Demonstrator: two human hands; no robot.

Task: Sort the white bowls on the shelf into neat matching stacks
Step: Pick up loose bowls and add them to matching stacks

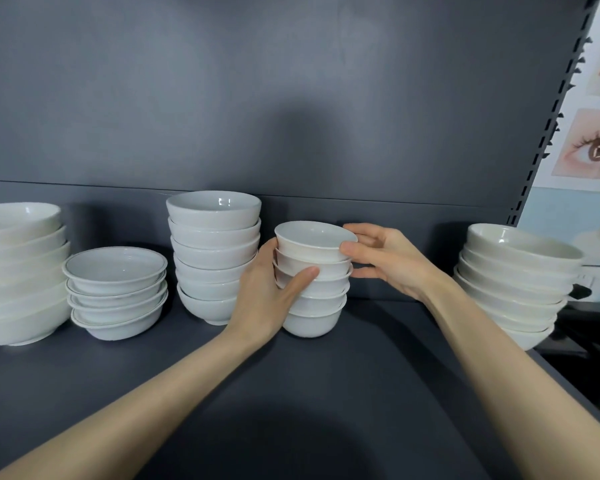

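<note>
Bowl stack (326,301) in curled left hand (267,297), right hand's (392,261) thumb-and-finger pinch on top bowl (312,239)

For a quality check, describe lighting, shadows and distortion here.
Head view: soft dim light; broad shadow on the back panel above the small stack the left hand and right hand hold; glare on the tall stack's top bowl; wide-angle bend leans the slotted upright.
</note>
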